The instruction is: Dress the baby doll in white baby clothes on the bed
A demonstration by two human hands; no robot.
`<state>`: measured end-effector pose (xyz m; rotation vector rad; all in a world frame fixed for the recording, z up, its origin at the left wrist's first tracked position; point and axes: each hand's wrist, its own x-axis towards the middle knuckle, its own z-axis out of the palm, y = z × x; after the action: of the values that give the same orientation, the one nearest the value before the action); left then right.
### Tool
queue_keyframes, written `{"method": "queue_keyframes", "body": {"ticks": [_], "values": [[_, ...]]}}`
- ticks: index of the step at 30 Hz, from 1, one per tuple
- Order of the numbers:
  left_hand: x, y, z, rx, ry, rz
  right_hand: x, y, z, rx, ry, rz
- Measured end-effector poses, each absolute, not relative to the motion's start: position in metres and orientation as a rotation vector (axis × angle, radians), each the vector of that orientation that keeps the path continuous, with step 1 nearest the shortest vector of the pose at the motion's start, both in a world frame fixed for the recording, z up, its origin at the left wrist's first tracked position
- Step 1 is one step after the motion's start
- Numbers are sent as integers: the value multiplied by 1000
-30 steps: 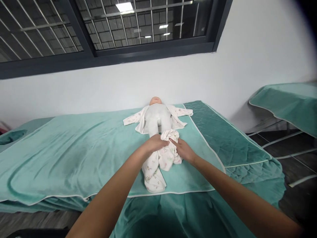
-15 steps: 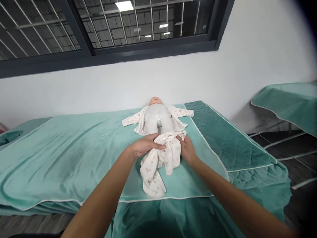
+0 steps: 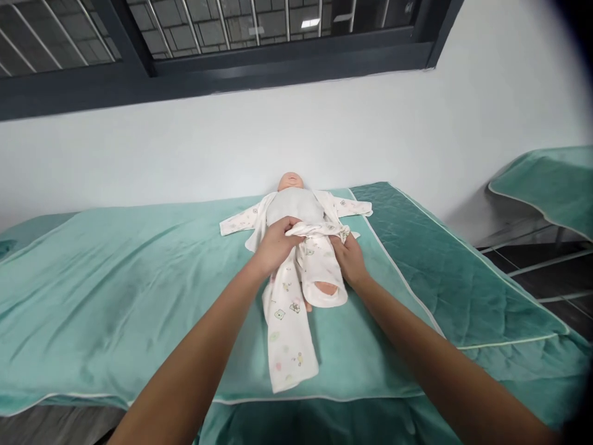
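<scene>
A baby doll (image 3: 296, 203) lies on its back on a green blanket, wearing a printed white jacket (image 3: 241, 220) spread open at the front. My left hand (image 3: 278, 246) grips the waistband of small printed white pants (image 3: 290, 321) at one side. At the other side my right hand (image 3: 348, 254) holds the same waistband, its fingers closed on the bunched cloth. The pants cover the doll's lower body. A bit of skin-coloured foot shows in the opening of the right pant leg, while the left leg of the pants lies long and flat towards me.
The green blanket (image 3: 139, 296) spreads over the bed, with a darker quilted cover (image 3: 445, 272) to the right. A white wall (image 3: 208, 148) and a barred window (image 3: 259, 28) stand behind. Another green-covered surface (image 3: 551, 185) on metal legs is at the far right.
Both hands have moved the pants up over the doll's legs towards its waist. The pant legs, bunched before, hang straighter, and a foot now shows in one opening. The view has tilted down slightly.
</scene>
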<state>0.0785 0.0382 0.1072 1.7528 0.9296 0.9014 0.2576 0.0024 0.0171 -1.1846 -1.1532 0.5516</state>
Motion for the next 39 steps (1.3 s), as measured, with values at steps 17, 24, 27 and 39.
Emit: {"method": "queue_keyframes", "body": {"ticks": [17,24,27,39], "values": [[53,86,62,1487,665,853,261,11,9,-1441,-1148,559],[46,78,62,1435,556,870,249,-5,42,-1238,-1554,400],[51,74,60,1357,574,971,243,5,76,-1269,-1782,614],[47,76,72,1476,632,684,238,56,75,-968,-1209,1407]]}}
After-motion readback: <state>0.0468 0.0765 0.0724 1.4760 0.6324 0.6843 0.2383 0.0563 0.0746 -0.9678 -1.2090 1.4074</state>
